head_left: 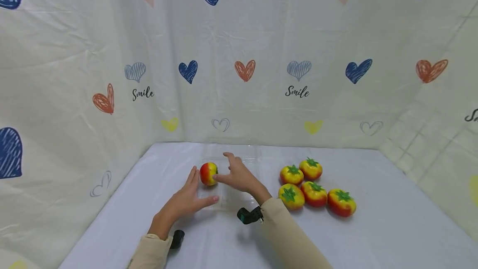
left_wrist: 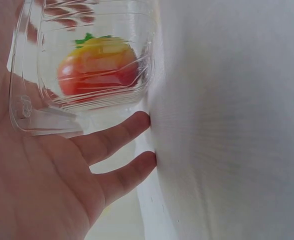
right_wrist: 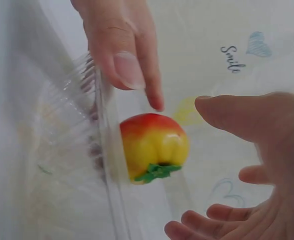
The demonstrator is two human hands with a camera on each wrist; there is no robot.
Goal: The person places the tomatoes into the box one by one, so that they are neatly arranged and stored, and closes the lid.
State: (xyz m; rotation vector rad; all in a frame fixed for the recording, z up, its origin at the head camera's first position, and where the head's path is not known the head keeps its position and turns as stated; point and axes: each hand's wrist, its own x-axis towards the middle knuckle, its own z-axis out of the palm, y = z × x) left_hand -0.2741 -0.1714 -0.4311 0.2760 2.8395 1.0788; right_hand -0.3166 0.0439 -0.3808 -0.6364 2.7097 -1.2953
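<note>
A clear plastic container [head_left: 233, 202] stands on the table, its walls hard to make out in the head view. Inside, toward its left side, lies a red-and-yellow persimmon [head_left: 208, 173] with a green leafy top [right_wrist: 159, 172]. My left hand [head_left: 186, 199] rests along the container's left side, palm against the plastic, fingers extended; two fingertips [left_wrist: 143, 120] meet the tablecloth. Over the container is my right hand [head_left: 242, 177], thumb and fingers spread and holding nothing. The right wrist view shows a gap between that hand and the persimmon.
Several more persimmons [head_left: 315, 194] sit grouped on the table right of the container, beside my right forearm. White cloth [head_left: 381, 219] covers the table. A heart-printed curtain [head_left: 269, 53] hangs behind and at both sides. Each wrist carries a small dark device [head_left: 249, 216].
</note>
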